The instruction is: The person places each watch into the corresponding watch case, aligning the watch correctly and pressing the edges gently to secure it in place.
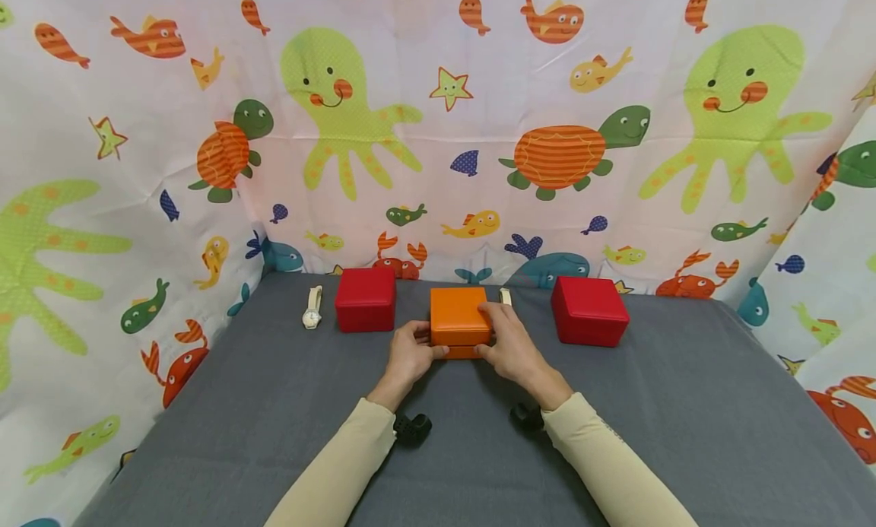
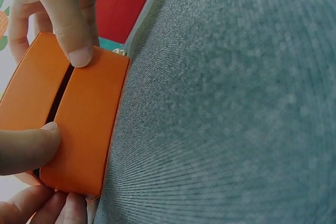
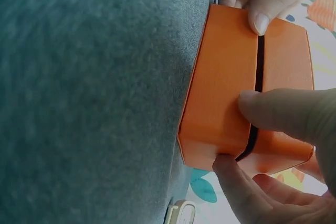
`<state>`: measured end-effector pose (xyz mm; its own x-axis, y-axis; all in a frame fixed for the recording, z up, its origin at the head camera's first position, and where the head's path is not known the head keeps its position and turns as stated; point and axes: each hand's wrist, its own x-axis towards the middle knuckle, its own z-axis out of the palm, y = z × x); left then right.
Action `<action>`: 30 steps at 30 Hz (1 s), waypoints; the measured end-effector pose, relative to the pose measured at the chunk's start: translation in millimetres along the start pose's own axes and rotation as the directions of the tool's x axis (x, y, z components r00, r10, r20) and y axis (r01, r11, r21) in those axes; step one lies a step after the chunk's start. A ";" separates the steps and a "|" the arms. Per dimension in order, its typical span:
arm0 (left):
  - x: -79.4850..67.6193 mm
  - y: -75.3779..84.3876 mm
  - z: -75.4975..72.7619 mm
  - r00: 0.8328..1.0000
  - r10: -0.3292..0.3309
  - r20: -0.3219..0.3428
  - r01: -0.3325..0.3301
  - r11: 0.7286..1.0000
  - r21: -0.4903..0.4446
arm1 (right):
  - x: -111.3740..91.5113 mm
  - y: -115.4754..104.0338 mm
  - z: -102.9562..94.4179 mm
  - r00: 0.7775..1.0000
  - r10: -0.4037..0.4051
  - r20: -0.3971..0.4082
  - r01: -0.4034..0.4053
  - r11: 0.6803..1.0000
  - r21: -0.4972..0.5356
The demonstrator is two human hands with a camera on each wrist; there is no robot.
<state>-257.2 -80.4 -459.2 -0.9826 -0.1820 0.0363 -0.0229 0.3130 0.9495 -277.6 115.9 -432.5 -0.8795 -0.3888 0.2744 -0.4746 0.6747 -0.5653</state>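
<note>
An orange box (image 1: 457, 314) with a hinged-looking lid sits at the middle back of the table. My left hand (image 1: 408, 357) grips its left side, thumb on the front face and fingers along the side. On the right side my right hand (image 1: 515, 350) grips it likewise, thumb at the front. Both thumbs lie close to the seam between lid and base; in the right wrist view the orange box (image 3: 231, 77) shows this seam as a dark narrow gap. Behind my right hand a light-strapped watch (image 1: 505, 296) is partly hidden.
One red box (image 1: 366, 300) stands left of the orange box, another red box (image 1: 590, 311) to the right. A second watch (image 1: 312, 308) lies at the far left. The grey tablecloth (image 1: 472, 466) meets a patterned curtain (image 1: 424, 131) at the back.
</note>
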 end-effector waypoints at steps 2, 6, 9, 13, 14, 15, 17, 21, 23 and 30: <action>-0.3 -0.2 0.2 1.000 -0.002 0.000 0.002 1.000 0.001 | 0.2 0.1 0.0 1.000 0.015 0.003 -0.015 1.000 -0.006; -0.6 -0.2 0.3 1.000 0.001 -0.004 -0.001 1.000 0.005 | 0.0 0.5 -1.6 1.000 0.022 -0.007 -0.022 1.000 -0.003; -0.2 -0.2 0.4 1.000 0.004 -0.007 -0.004 1.000 0.010 | -0.5 0.8 -2.7 1.000 0.001 -0.019 -0.001 1.000 -0.009; 0.2 0.3 0.4 1.000 -0.003 -0.012 0.003 1.000 0.021 | -0.9 1.8 -2.7 0.999 -0.030 -0.024 0.029 0.999 -0.038; 0.1 0.7 0.5 1.000 -0.007 -0.013 0.007 1.000 0.024 | -1.0 2.2 -2.7 0.999 -0.033 -0.024 0.032 0.998 -0.045; -0.1 0.9 0.7 1.000 -0.010 -0.014 0.011 1.000 0.027 | -1.0 2.8 -2.8 0.999 -0.040 -0.025 0.039 0.998 -0.052; -0.4 1.9 0.7 1.000 -0.018 -0.016 0.019 0.999 0.028 | -0.9 3.4 -3.3 0.998 -0.053 -0.019 0.051 0.997 -0.065; -0.4 3.1 0.8 0.999 -0.033 -0.018 0.034 0.999 0.018 | -0.4 4.6 -5.0 0.996 -0.095 -0.001 0.094 0.989 -0.115; 0.1 3.4 0.6 0.999 -0.043 -0.018 0.043 0.999 0.009 | 0.2 4.5 -5.4 0.994 -0.113 0.008 0.113 0.983 -0.142; 0.8 3.7 -0.9 0.998 -0.059 -0.021 0.059 0.998 0.000 | 1.0 1.8 -6.1 0.978 -0.207 0.016 0.206 0.958 -0.200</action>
<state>-257.8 -80.2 -455.4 -0.9755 -0.2196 -0.0134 -0.0811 0.3022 0.9498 -279.6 120.6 -428.5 -0.7616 -0.5300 0.3728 -0.6426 0.6918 -0.3292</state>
